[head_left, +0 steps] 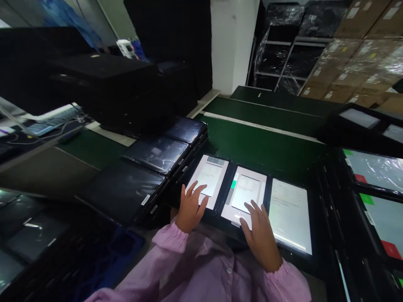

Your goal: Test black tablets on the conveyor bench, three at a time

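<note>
Three lit tablets lie side by side in front of me on a green conveyor belt [261, 142]. My left hand [190, 207] rests open on the left tablet [209, 176], fingers spread on its screen. On the middle tablet [247, 191] lies my right hand [260, 235], open, fingertips touching the lower part of the screen. The right tablet [291, 214] shows a white page and is untouched. Both wrists wear pink sleeves.
Stacks of dark tablets [151, 167] fill the left side. More lit tablets [376, 197] with green and red marks stand at the right. Wrapped cardboard boxes [355, 71] and a metal rack [289, 58] are at the back. A keyboard [53, 119] lies far left.
</note>
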A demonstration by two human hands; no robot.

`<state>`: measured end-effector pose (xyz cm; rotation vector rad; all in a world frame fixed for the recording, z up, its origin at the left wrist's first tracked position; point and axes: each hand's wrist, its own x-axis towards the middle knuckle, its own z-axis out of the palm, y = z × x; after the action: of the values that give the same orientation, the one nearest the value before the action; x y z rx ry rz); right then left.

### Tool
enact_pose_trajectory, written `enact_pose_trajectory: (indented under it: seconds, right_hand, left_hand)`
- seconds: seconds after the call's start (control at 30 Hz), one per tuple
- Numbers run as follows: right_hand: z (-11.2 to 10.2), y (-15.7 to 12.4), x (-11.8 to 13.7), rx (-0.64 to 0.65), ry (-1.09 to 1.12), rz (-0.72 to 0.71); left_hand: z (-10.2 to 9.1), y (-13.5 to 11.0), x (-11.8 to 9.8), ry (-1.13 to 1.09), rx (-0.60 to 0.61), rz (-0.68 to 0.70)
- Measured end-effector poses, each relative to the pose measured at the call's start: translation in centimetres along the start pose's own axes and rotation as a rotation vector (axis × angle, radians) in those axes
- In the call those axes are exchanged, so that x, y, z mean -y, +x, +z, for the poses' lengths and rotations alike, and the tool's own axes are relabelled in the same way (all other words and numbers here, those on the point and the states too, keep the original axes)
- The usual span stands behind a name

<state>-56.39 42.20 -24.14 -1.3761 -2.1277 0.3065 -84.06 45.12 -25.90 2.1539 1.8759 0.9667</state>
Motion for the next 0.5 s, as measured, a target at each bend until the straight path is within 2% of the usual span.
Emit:
enact_pose_trajectory:
  seconds: [0.13,0.23,0.37,0.5]
  right_hand:
    - [-1.1,-1.0,-1.0,-0.073,0.055,0.072]
    - [-3.2,-3.1,-2.6,-0.176,0.073,0.224]
    - [-6.4,-6.5,-5.0,-0.318,0.102,0.518]
    - [-7.3,-9.0,-6.7,-0.469,0.188,0.755]
  left_hand:
    - [0.0,-0.5,0.3,-0.069,-0.071,-0.025]
    - [-0.3,-1.2,-0.1,-0.127,-0.129,-0.036]
    - [-0.3,-2.4,-2.0,-0.202,-0.173,-0.023]
    - [0.7,-4.2,-4.8,-0.276,-0.09,0.05]
